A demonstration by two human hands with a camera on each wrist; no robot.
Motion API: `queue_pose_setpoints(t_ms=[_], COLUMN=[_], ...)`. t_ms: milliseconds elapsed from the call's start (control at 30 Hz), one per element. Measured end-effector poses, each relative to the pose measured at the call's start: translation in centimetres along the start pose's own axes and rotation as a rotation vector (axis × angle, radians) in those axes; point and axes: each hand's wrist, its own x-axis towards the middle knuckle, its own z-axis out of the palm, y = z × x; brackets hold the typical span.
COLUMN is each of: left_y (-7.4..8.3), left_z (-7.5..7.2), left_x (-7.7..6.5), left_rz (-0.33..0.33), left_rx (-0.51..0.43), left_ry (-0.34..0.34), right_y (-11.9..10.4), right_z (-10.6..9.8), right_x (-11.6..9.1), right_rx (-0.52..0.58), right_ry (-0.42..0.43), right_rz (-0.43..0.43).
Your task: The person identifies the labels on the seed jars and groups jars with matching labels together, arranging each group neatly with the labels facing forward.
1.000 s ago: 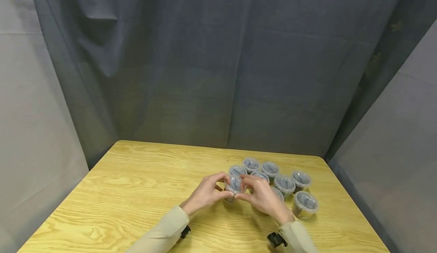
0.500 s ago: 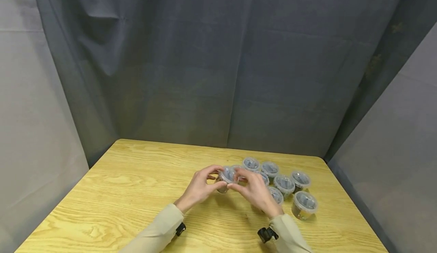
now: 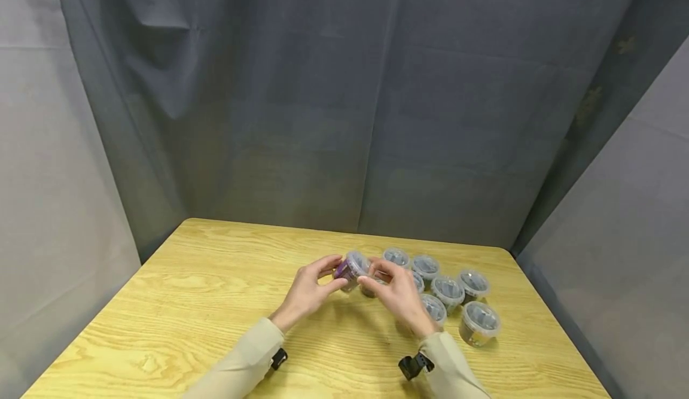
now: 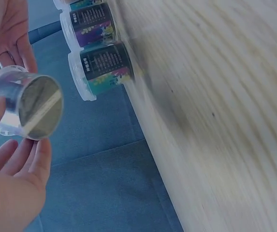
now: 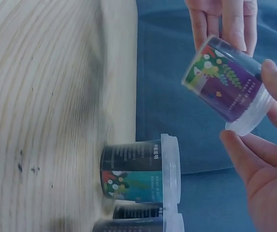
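Observation:
A small clear plastic tub with a lid and a purple, flowered label is held off the table, tilted so that its base faces left. My left hand grips its body between thumb and fingers. My right hand pinches the lid end from the other side; in the right wrist view the frosted lid lies between its thumb and fingers. The left wrist view shows the tub's round base. Just right of the hands, several similar lidded tubs stand upright, some partly hidden by my right hand.
The wood-grain table stretches left and in front of the hands. At the right front of the group stands one tub a little apart. A dark grey curtain hangs behind the table, with pale panels at both sides.
Both hands have moved left and slightly away from me with the tub. Upright beside the others a second ago, it is now tilted, with its purple side showing.

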Motion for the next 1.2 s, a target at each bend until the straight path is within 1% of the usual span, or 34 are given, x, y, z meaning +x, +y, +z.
queue_pose_setpoints(t_ms=[167, 267, 400, 500, 600, 700, 800, 867, 900, 933, 1000, 1100, 1133, 1200], left_y=[-0.1, -0.3, -0.8, -1.2, -1.5, -1.4, -1.1, -0.9, -0.8, -0.8, -0.9, -1.2, -1.3, -1.4], left_z=[-0.7, -1.1, -1.7, -1.8, -1.7, -1.5, -1.1, -1.0, -0.9, -1.0, -1.2, -1.5, -1.6, -1.7], left_x=[0.1, 0.4, 0.8, 0.9, 0.8, 0.6, 0.4, 0.2, 0.2, 0.2, 0.2, 0.3, 0.3, 0.1], left_rz=[-0.037, -0.067, -0.102, -0.116, -0.13, -0.148, -0.136, -0.127, -0.123, -0.116, -0.107, -0.118, -0.123, -0.143], left_rx=[-0.028, -0.096, -0.202, -0.235, -0.244, -0.237, -0.199, -0.159, -0.141, -0.129, -0.145, -0.221, -0.253, -0.298], left_ry=[-0.014, -0.041, -0.103, -0.116, -0.073, -0.004, 0.06, 0.087, 0.094, 0.089, 0.06, 0.002, -0.017, -0.042], right_y=[0.0, -0.1, -0.2, -0.2, -0.6, -1.1, -1.6, -2.1, -2.8, -2.8, -2.8, -2.6, -2.0, -2.0], right_z=[0.1, 0.1, 0.3, 0.4, 0.6, 0.9, 1.2, 1.3, 1.2, 1.2, 1.1, 1.1, 1.2, 1.3], right_x=[0.4, 0.7, 1.1, 1.3, 1.4, 1.5, 1.5, 1.6, 1.5, 1.6, 1.7, 1.7, 1.8, 1.6], right_rx=[0.09, 0.16, 0.236, 0.28, 0.307, 0.31, 0.305, 0.292, 0.285, 0.281, 0.292, 0.321, 0.333, 0.344], right_ry=[0.036, 0.045, 0.031, 0.003, -0.021, -0.018, 0.013, 0.037, 0.046, 0.055, 0.064, 0.062, 0.062, 0.062], right_rz=[0.044, 0.06, 0.055, 0.072, 0.13, 0.209, 0.275, 0.306, 0.314, 0.317, 0.316, 0.303, 0.299, 0.305])
